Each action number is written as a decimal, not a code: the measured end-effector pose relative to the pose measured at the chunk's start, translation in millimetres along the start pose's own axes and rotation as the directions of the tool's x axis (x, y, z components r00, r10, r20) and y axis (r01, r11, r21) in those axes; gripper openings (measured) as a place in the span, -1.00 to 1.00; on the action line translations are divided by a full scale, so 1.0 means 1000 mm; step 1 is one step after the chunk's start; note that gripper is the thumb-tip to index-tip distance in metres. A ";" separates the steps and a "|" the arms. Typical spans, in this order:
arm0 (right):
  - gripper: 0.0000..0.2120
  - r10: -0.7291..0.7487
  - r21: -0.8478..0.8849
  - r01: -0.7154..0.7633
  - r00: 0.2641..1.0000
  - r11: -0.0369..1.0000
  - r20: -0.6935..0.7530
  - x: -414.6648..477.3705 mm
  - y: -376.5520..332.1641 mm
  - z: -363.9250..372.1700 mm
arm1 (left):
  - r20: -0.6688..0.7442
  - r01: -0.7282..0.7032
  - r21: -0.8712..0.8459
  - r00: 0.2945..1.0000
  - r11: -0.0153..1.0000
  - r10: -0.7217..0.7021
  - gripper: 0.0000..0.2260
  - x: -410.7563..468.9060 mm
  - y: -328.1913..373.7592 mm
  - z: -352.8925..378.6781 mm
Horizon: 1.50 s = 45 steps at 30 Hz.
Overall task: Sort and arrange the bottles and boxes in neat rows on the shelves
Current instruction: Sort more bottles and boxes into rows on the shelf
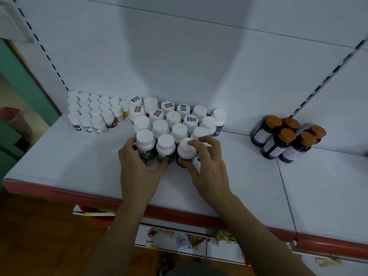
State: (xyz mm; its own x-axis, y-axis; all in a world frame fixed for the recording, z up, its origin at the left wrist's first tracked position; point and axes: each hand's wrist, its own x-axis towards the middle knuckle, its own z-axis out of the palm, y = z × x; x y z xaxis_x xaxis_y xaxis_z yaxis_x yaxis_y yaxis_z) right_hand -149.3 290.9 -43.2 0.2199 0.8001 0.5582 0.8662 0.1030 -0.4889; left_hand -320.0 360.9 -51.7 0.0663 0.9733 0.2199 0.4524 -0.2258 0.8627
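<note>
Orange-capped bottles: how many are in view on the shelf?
5 orange-capped bottles, clustered together on the right of the shelf: three along the back, two in front. Others may be hidden among them.

1. White shelf (pixel 249 186) with a red front strip (pixel 59 191); white back panel (pixel 199 56) between slotted uprights (pixel 42 46)
2. Brown wooden floor (pixel 39 236) below
3. Green wall (pixel 20 76) at left, pink bin (pixel 17 119) beside it
4. Dim light, soft shadow on the panel
</note>
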 end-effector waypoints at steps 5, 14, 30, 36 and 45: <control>-0.49 0.098 0.108 -0.096 0.995 0.990 -0.011 -0.008 0.007 -0.017 | -0.026 0.060 -0.015 0.998 0.998 -0.061 -0.11 -0.007 0.008 -0.003; -0.64 0.306 0.000 -0.310 0.937 0.951 -0.169 -0.042 0.094 -0.119 | -0.145 -0.271 0.105 0.948 0.957 0.284 -0.78 -0.051 0.066 0.031; -0.74 0.663 0.003 -0.740 0.600 0.672 -0.447 -0.270 0.278 -0.472 | 0.446 -0.574 -0.241 0.650 0.782 0.615 -0.82 -0.269 0.288 0.332; -0.70 0.694 -0.192 -0.820 0.562 0.539 -0.451 -0.338 0.338 -0.605 | 0.576 -0.751 -0.287 0.361 0.595 0.733 -0.80 -0.335 0.396 0.443; -0.66 0.740 -0.230 -0.885 0.465 0.405 -0.485 -0.389 0.443 -0.754 | 0.595 -0.853 -0.375 0.079 0.363 0.800 -0.78 -0.369 0.542 0.620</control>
State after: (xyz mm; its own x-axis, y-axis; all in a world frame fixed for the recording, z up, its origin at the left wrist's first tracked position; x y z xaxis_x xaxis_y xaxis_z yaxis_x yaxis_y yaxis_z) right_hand 486.7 -419.7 28.7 0.9614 0.1612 0.2229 0.2592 -0.8025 -0.5375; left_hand 452.0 -94.6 53.0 0.8965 -0.0786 0.4361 -0.2257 -0.9280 0.2966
